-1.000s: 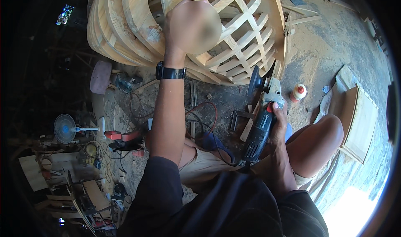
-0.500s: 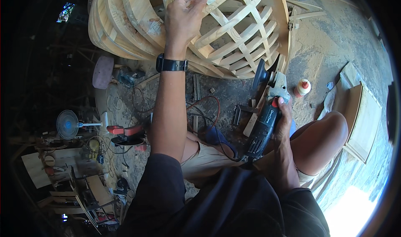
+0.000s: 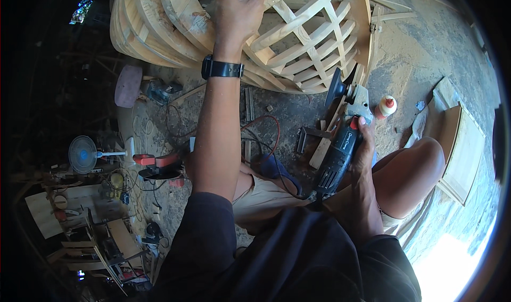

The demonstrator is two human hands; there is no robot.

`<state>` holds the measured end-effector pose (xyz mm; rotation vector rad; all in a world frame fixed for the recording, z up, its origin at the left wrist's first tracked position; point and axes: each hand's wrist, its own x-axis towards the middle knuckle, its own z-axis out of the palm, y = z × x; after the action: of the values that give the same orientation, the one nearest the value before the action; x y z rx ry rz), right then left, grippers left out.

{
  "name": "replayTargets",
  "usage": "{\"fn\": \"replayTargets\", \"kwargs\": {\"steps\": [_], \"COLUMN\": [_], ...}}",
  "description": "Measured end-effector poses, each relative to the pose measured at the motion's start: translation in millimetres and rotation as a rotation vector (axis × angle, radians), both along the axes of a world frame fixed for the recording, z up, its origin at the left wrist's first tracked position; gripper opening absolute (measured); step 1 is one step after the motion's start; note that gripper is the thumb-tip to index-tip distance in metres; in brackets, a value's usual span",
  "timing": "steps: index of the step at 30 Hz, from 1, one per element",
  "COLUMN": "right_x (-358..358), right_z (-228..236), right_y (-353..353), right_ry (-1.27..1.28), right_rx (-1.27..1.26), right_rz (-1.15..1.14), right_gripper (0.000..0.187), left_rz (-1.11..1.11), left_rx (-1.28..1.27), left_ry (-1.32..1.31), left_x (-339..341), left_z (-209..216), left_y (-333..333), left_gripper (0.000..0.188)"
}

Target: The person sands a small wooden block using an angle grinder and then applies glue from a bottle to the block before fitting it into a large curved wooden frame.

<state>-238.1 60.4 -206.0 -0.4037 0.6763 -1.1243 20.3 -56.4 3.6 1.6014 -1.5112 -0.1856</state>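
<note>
A curved wooden frame of pale ribs and crossed lattice slats (image 3: 298,21) fills the top of the view. My left hand (image 3: 239,14), with a black watch on its wrist, is closed on one of those slats; the upper edge of the picture cuts off part of its fingers. By its thumb shows a small pale patch that I cannot make out. Wrapped round a dark-bodied angle grinder (image 3: 340,149), my right hand (image 3: 364,150) has its thumb beside the red switch. The grinder's round black disc (image 3: 335,87) points up, close to the frame's lower edge.
A white bottle with a red cap (image 3: 387,105) stands right of the grinder. Wood offcuts (image 3: 321,152) and a cable (image 3: 275,137) lie on the floor between my legs. At left are a fan (image 3: 83,154) and a red cutting tool (image 3: 159,161); a wooden panel (image 3: 462,153) sits at right.
My left hand and the frame appear slightly higher in view, and the hand sits a little further right. The grinder has shifted slightly up and right, still in my right hand.
</note>
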Motion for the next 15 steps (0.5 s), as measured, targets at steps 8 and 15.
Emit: {"fn": "replayTargets", "kwargs": {"steps": [8,15], "right_x": [0,0], "right_z": [2,0], "right_y": [-1,-2], "right_ry": [-0.008,-0.010], "right_rx": [0.004,-0.011], "right_rz": [0.000,0.003], "right_gripper": [0.051,0.053], "left_rz": [-0.025,0.059], "left_rx": [-0.078,-0.017], "left_ry": [0.051,-0.035], "left_x": [3,5], "left_z": [-4,-2], "left_y": [1,3], "left_gripper": [0.026,0.028]}}
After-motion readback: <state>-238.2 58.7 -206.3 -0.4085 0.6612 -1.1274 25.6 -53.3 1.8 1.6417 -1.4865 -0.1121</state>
